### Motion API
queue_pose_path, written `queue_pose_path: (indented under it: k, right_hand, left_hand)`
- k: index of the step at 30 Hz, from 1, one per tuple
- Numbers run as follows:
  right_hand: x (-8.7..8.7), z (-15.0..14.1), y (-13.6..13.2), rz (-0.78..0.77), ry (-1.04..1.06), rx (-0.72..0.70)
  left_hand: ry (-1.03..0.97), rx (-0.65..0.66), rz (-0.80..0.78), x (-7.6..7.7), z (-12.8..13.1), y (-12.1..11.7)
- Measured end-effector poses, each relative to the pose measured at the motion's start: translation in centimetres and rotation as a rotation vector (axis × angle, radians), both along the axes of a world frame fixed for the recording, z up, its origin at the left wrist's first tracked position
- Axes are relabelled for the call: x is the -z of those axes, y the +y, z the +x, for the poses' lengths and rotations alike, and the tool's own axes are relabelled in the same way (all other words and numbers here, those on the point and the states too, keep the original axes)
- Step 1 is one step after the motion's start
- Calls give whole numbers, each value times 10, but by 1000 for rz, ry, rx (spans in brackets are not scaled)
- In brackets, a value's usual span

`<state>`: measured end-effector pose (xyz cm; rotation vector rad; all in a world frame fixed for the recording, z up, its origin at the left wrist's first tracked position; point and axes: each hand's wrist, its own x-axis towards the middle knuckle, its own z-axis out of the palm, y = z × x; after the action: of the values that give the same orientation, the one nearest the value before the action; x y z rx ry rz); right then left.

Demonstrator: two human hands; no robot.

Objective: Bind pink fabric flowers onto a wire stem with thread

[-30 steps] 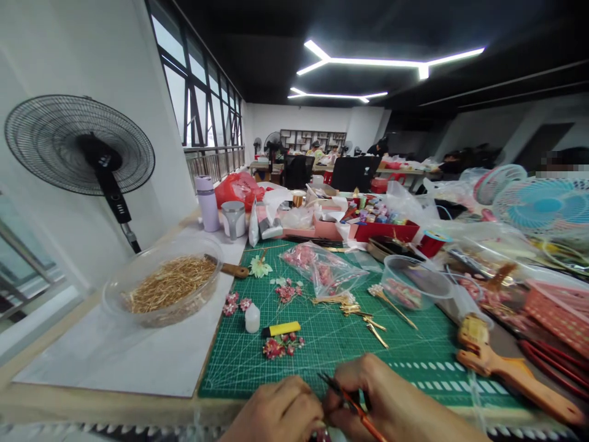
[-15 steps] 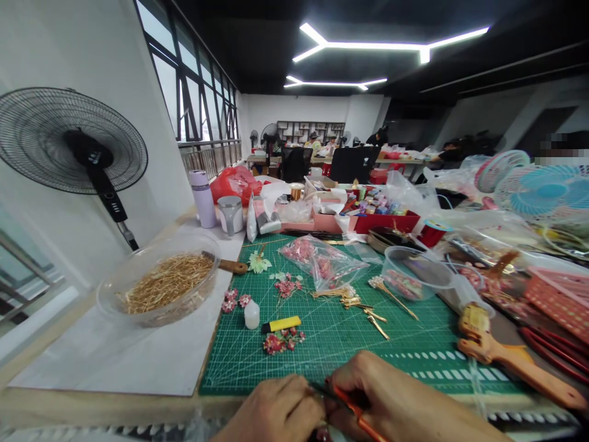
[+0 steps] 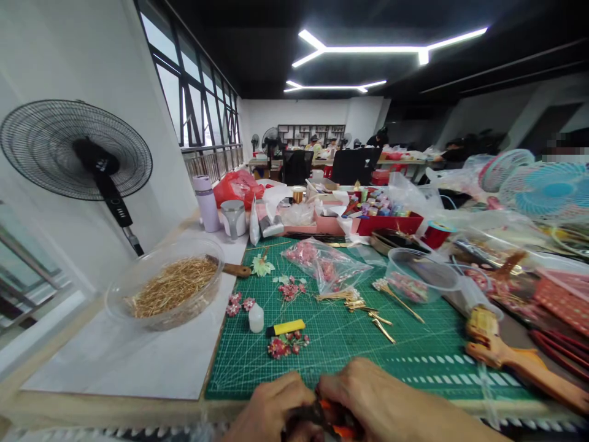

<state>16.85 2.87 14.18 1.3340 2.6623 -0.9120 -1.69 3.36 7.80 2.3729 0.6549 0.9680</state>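
At bottom centre, left hand point(image 3: 269, 408) and right hand point(image 3: 381, 399) together. Fingers point(image 3: 335, 383) clenched on an orange-handled tool point(image 3: 338, 418) above a green cutting mat point(image 3: 368, 344).

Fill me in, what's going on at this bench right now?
A person is working at the near edge of a green cutting mat. Their right hand grips an orange-handled tool close against their left hand, hiding what the tool is working on. Small pink flower clusters and gold metal sticks lie on the mat.
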Motion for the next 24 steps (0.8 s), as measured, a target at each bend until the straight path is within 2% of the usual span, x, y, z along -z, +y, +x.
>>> queue_pose_path:
  k: [4,7,9,10,14,18,24]
  right_hand:
    - [-10,15,5,16,81,107]
    - [-1,28,10,294,70,173]
    - [11,32,10,457,-1,108]
    - [17,32,9,491,-24,65]
    - [33,26,3,614,3,10]
    - [37,24,3,692,57,-46]
    - [43,27,5,820,64,-115]
  left_hand:
    - [-202,-23,-154,9,-6,-2]
    - [-452,-25,-253,15,-7,-3]
    - [-560,-1,-258,17,-6,-2]
    - [-586,10,-253,17,-5,-2]
    - [-608,10,-234,14,-3,0]
    - [-602,-23,-217,11,-1,-1]
    - [-595,-54,-100,9,3,1]
